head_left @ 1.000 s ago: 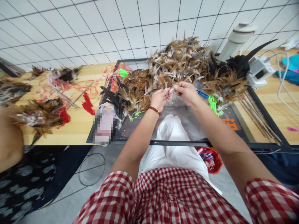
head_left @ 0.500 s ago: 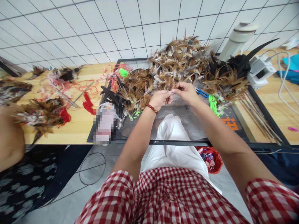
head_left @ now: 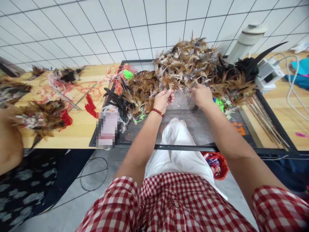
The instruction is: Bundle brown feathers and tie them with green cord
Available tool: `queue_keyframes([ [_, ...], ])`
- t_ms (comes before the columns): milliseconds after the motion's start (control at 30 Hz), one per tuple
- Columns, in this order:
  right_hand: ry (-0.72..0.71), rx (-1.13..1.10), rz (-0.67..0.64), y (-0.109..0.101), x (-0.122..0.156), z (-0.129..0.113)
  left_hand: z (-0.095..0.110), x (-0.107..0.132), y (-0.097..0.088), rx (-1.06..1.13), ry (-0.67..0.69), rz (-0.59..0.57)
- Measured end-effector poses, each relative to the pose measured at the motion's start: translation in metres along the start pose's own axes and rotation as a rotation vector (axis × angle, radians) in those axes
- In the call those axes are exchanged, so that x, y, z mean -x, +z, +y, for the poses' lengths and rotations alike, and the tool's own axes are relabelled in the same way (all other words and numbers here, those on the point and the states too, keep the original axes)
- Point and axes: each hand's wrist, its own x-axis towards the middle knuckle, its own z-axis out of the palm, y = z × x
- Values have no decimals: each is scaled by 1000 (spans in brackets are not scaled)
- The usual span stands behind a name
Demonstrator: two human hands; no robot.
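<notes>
White tiled wall (head_left: 135, 32) stood behind a wooden table (head_left: 79, 140). A large feather pile (head_left: 185, 61) sat at the back of a black-framed panel (head_left: 193, 148) on that table; positions below were taken from the pile, as the wearer faced it.

The right hand (head_left: 202, 96) was at the pile's front edge, fingers bent toward the feathers and apparently touching them. Whether a feather was pinched could not be told. The left hand (head_left: 164, 100), a beaded bracelet (head_left: 157, 112) at its wrist, was just in front of the pile, left of centre. Its fingers were curled with the thumb near them; whether they met on a feather could not be established. Both hands were apart.

Progress was judged partial. Against the pile's left side, brown feathers (head_left: 140, 88) lay in a more orderly mass, with green strands at the front. On its right side, a dark cluster (head_left: 246, 67) and green strings (head_left: 219, 103) had been grouped; these portions looked set aside. The pile itself appeared loose and was the largest quantity, so much handling seemed outstanding.

Thin sticks (head_left: 267, 120) lay right of the pile, toward the front. Well to its left, a co-worker's arm (head_left: 11, 143) was beside a feather bundle (head_left: 43, 117).
</notes>
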Motion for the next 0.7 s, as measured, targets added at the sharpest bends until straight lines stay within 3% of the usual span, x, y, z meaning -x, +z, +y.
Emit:
queue_keyframes([
  [100, 26, 43, -25, -1, 0, -8, -1, 1, 1, -2, -6, -7],
  [167, 55, -61, -16, -3, -2, -14, -2, 1, 2, 7, -7, -15],
  [267, 156, -484, -3, -6, -5, -24, -4, 0, 1, 25, -5, -16],
  [367, 285, -1018, -100, -10, -5, -39, -6, -1, 1, 42, -9, -18],
  [433, 325, -1231, -167, -13, -2, -50, -7, 0, 2, 50, -26, -24],
  [533, 296, -1325, -157, -11, 4, -64, -7, 2, 4, 58, -72, -44],
  [700, 201, -1294, -93, 0, 7, -71, -6, 6, 8, 66, -141, -70],
])
